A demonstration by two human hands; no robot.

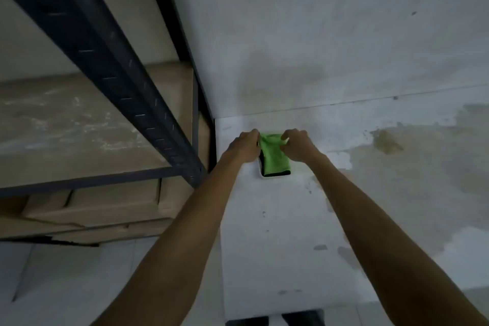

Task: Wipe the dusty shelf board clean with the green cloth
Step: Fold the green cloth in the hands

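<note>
Both arms outstretched, left hand (244,146) and right hand (297,146) pinching green cloth (275,157)

Beside us a dark metal upright (111,71), cardboard boxes (92,209) stacked low, before us a stained white wall (344,34)

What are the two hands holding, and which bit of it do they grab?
Both hands hold the green cloth by its far edge: the left hand pinches the left corner, the right hand the right corner.

One head-worn wide view, facing forward and down
</note>
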